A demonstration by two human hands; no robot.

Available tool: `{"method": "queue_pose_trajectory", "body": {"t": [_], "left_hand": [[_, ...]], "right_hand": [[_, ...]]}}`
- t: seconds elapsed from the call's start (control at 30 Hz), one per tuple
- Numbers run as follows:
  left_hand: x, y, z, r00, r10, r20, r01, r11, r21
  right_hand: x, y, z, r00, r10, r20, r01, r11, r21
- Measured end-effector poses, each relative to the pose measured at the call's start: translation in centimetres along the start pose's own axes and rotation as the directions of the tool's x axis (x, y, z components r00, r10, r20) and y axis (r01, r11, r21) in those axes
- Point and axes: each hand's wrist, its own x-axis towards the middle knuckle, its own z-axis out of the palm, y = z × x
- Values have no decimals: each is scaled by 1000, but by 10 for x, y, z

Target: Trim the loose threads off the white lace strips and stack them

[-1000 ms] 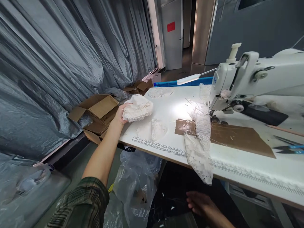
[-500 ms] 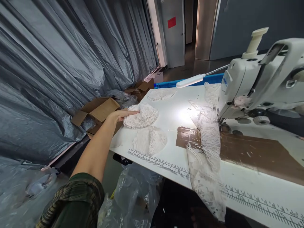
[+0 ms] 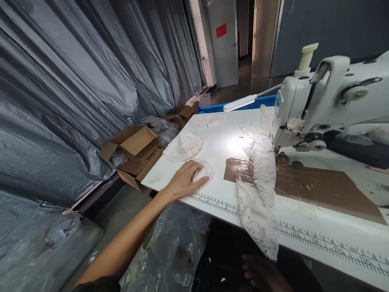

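My left hand [image 3: 187, 180] is over a small white lace piece [image 3: 204, 172] near the table's left front edge. Its thumb and fingers curve round the lace, which shows between them. Just behind lies a rounded stack of white lace pieces [image 3: 184, 147], apart from the hand. My right hand [image 3: 261, 273] is low in the shadow below the table edge, dimly seen, with its fingers stretched out and nothing visible in them. Near it hangs a long strip of white lace [image 3: 263, 198], which runs up to the needle area of the white sewing machine [image 3: 299, 105].
Another flat lace piece [image 3: 208, 119] lies at the table's back. Brown tape [image 3: 322, 188] covers part of the white table [image 3: 215, 142], and a printed ruler [image 3: 219, 206] follows its front edge. A white lamp [image 3: 240, 103] reaches over. Open cardboard boxes [image 3: 136, 142] stand left.
My left hand has left the rounded lace stack and moved right and nearer, onto the smaller lace piece. The view has shifted slightly; my right hand shows more.
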Motion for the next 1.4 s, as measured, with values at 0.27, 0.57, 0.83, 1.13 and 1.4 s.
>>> {"method": "queue_pose_trajectory", "body": {"t": [0.27, 0.57, 0.83, 1.13, 1.4], "left_hand": [[-16, 29, 19, 997, 71, 28, -69, 995, -70], [113, 28, 51, 928, -299, -224, 266, 950, -166], [118, 58, 59, 971, -175, -162, 149, 976, -159], [22, 106, 56, 991, 129, 30, -118, 962, -247], [90, 56, 51, 999, 30, -18, -33, 985, -171]], "right_hand": [[-5, 13, 4, 995, -97, 18, 96, 994, 54], [-8, 13, 7, 984, -148, 95, 143, 988, 65], [-12, 3, 1, 975, -182, 131, 171, 981, 94], [-11, -3, 5, 974, -183, 136, 185, 983, -4], [-78, -37, -2, 763, -645, 32, 592, 680, -433]]}}
